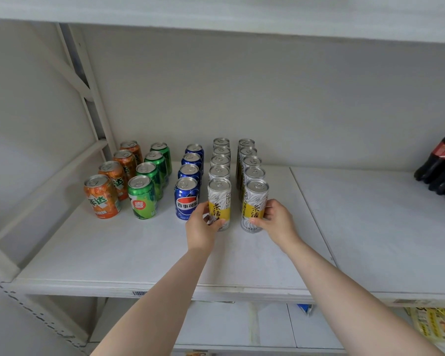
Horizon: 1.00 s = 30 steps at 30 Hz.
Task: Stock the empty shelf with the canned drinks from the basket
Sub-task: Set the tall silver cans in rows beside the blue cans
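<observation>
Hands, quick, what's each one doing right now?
Left hand: closed around the front tall can of the left silver row.
Right hand: closed around the front tall can of the right silver row.

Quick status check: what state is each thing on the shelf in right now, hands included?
Left hand: gripping the front slim white-and-yellow can of the left row, upright.
Right hand: gripping the front slim white-and-yellow can of the right row, upright.
Orange cans: upright, row of four.
Green cans: upright, row of four.
Blue cans: upright, row of four.
Dark cola bottles: at the far right, untouched.
White shelf: front bare.
</observation>
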Available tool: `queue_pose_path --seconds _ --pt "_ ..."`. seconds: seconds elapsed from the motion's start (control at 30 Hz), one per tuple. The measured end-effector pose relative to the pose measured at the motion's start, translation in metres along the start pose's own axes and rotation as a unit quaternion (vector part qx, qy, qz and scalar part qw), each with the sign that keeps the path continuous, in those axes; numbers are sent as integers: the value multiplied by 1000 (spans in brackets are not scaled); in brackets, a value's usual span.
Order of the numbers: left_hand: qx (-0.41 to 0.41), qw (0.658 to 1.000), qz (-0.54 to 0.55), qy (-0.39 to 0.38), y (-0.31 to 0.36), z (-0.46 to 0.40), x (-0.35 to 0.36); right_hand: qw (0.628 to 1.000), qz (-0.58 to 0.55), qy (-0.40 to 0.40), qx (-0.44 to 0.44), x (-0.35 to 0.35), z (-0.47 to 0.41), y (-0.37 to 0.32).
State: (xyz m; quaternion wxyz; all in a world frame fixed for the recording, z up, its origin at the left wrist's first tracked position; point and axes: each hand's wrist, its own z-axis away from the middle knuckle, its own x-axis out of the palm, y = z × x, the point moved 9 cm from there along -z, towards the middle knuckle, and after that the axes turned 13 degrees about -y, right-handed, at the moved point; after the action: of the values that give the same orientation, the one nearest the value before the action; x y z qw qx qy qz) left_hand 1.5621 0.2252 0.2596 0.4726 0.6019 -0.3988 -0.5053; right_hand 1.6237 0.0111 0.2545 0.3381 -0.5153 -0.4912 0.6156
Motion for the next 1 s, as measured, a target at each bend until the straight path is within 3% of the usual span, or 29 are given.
queue_pose_path --seconds 1.0 --pt "18 999 -31 -12 -4 -4 4 996 3 -86 6 3 -2 -2"
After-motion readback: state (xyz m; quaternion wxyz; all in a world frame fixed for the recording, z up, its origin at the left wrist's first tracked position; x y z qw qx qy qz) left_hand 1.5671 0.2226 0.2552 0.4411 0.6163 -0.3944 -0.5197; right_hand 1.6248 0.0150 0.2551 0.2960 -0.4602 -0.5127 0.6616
